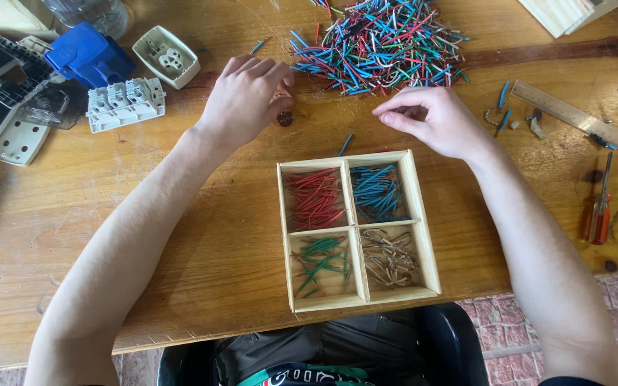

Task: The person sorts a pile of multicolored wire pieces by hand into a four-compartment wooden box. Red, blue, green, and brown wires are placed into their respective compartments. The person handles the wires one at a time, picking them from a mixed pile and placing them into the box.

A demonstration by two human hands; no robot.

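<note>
Wire offcuts (380, 44) in red, blue and green lie heaped at twelve o'clock on the wooden worktop (202, 236), well beyond the tray. My left hand (246, 96) rests at eleven o'clock, knuckles up, fingers (280, 78) curled downward at the heap's left edge; whether they grip anything I cannot tell. My right hand (434, 118) hovers at one o'clock just below the heap, thumb and forefinger pinched together, though any wire between them is too small to make out.

Between my forearms sits a four-part wooden tray (428, 250). Its compartment at eleven o'clock holds red wires (315, 199), the one at one o'clock blue wires (378, 193), the one at seven o'clock green wires (321, 261), and the one at five o'clock bare brownish strands (389, 259). One stray blue piece (345, 144) lies just above the tray's top rim.

At ten o'clock are a white socket insert (167, 56), a blue plastic block (89, 55) and a grey terminal piece (125, 104). At three o'clock lie a ruler (574, 116) and a red-handled screwdriver (599, 207).
</note>
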